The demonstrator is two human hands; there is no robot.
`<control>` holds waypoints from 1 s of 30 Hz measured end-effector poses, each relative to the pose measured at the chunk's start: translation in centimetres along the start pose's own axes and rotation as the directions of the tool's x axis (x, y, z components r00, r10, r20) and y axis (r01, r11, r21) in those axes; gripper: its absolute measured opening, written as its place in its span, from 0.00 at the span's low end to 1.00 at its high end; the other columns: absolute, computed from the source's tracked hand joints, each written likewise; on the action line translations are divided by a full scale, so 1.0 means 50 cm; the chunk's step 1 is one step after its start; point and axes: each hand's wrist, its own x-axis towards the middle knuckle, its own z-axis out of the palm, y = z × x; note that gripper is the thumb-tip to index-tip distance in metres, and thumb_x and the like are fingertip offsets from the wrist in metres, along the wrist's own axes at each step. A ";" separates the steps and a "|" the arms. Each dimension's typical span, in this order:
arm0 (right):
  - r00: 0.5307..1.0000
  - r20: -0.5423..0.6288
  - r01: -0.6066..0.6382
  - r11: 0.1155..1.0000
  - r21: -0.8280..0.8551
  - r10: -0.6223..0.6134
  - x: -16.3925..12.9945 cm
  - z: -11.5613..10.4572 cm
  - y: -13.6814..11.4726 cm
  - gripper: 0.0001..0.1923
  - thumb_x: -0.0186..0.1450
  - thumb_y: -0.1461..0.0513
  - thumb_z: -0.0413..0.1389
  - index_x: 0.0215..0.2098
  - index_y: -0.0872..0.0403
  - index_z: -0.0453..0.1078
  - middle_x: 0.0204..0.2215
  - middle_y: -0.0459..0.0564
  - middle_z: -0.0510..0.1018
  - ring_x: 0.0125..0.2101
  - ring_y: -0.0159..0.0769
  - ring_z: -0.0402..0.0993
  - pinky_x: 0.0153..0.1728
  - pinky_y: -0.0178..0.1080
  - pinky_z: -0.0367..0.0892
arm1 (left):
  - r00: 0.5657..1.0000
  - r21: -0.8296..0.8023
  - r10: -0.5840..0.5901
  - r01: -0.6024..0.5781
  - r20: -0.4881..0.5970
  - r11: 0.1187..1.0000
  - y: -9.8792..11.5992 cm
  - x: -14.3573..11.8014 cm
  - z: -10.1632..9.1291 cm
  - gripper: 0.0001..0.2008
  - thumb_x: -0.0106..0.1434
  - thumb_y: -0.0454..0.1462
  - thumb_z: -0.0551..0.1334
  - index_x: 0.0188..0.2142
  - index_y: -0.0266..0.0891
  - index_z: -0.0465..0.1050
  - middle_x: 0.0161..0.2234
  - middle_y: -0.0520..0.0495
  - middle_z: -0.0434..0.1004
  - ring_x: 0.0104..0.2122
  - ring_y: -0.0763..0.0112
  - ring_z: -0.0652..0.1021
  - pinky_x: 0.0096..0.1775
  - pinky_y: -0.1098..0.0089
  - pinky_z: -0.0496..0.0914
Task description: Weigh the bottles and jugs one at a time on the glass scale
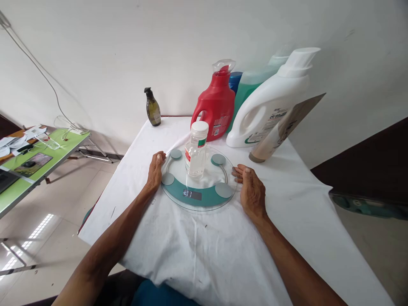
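A round glass scale [199,196] with teal trim and a small dark display lies on the white-clothed table [204,250]. On its middle stands a small clear bottle [195,149] with a white cap and red-green label. My left hand [155,171] rests on the cloth against the scale's left rim, fingers together. My right hand [251,188] lies flat at the scale's right rim, fingers pointing toward it. Neither hand holds anything.
Along the wall behind the scale stand a dark pump bottle [153,108], a red detergent jug [214,105], a green one [251,85], a large white jug [270,106] and a tilted beige pouch [283,127]. A green folding table [35,161] with papers sits at left.
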 end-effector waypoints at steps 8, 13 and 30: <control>1.000 -0.001 -0.005 1.000 0.010 0.005 0.002 -0.002 0.007 0.42 0.72 0.30 0.41 0.54 0.53 0.75 0.52 0.65 0.85 0.50 0.55 0.83 0.47 0.55 0.77 | 1.000 0.012 -0.001 0.001 0.006 1.000 0.003 0.001 -0.001 0.40 0.68 0.71 0.50 0.55 0.40 0.73 0.59 0.34 0.78 0.60 0.52 0.80 0.67 0.49 0.71; 1.000 -0.004 -0.010 1.000 0.024 0.010 0.003 -0.002 0.008 0.41 0.72 0.30 0.42 0.53 0.53 0.76 0.51 0.64 0.85 0.49 0.54 0.84 0.47 0.55 0.77 | 1.000 0.029 -0.003 0.003 -0.011 1.000 0.003 0.002 0.002 0.40 0.69 0.70 0.49 0.55 0.41 0.74 0.59 0.34 0.79 0.60 0.52 0.80 0.66 0.49 0.71; 1.000 -0.020 -0.019 0.999 0.029 0.019 0.004 -0.001 0.007 0.42 0.71 0.29 0.42 0.52 0.54 0.76 0.50 0.65 0.86 0.48 0.55 0.84 0.47 0.56 0.78 | 1.000 0.083 0.006 -0.005 -0.007 0.997 0.008 0.001 0.003 0.37 0.71 0.68 0.49 0.55 0.43 0.74 0.59 0.36 0.80 0.58 0.53 0.81 0.64 0.51 0.73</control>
